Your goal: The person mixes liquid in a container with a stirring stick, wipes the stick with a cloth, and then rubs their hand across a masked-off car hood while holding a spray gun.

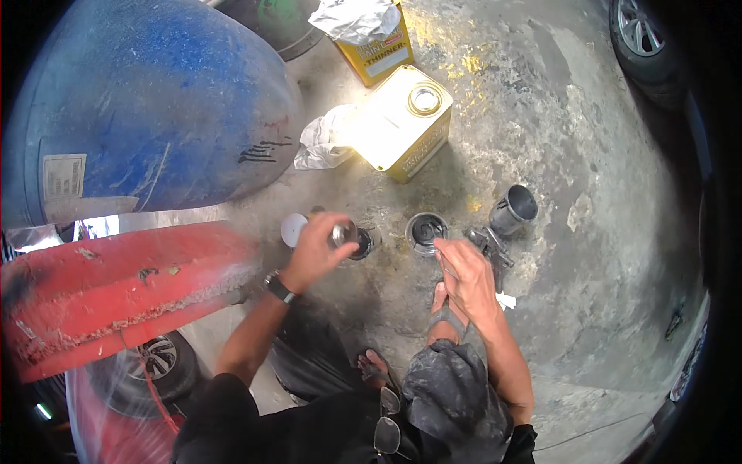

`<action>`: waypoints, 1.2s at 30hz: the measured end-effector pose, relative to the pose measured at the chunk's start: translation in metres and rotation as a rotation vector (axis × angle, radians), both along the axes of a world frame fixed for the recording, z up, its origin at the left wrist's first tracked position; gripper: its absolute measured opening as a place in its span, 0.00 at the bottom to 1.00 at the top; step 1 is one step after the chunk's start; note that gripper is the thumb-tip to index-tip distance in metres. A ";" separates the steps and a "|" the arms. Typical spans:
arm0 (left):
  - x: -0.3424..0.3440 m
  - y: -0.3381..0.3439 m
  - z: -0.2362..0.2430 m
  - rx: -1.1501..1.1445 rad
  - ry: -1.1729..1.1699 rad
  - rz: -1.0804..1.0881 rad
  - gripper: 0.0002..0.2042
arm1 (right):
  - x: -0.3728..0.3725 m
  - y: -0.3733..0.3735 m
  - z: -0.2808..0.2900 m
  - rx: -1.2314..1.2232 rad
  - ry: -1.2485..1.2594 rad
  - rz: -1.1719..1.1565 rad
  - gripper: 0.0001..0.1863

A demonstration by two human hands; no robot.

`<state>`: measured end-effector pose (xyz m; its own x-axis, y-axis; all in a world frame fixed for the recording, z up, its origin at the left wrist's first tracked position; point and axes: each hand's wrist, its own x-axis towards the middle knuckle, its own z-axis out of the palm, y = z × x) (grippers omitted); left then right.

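Observation:
My left hand point(313, 251), with a black watch on its wrist, grips a small shiny round metal piece point(343, 233), perhaps a lid or small cup. Just beyond that hand stands a small container point(363, 244) with dark contents, partly hidden by the fingers. Beside it lies a white round lid point(293, 230). My right hand point(469, 278) is closed in a pinch at the near edge of a round tub point(426, 233) of dark liquid. What the pinch holds looks thin, and I cannot make it out. A dark spray gun point(488, 246) lies right of this hand.
A dark-stained metal cup point(515, 210) is by the spray gun. Ahead stand yellow square cans point(413, 116) point(375, 58) and crumpled white paper point(326, 141). A big blue drum point(170, 100) and a red panel point(131, 286) crowd the left. A car wheel point(640, 35) shows far right.

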<state>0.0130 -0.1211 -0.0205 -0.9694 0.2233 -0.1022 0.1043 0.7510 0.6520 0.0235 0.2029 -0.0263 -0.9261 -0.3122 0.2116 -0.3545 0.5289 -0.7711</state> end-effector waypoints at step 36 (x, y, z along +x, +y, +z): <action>0.072 0.014 -0.023 -0.310 -0.036 -0.038 0.29 | 0.001 -0.007 0.004 -0.092 -0.133 0.057 0.19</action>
<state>0.0848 -0.1068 -0.0438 -0.9554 0.2125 -0.2051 0.1176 0.9108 0.3959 0.0241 0.1963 -0.0219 -0.9294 -0.3496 0.1185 -0.2732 0.4357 -0.8576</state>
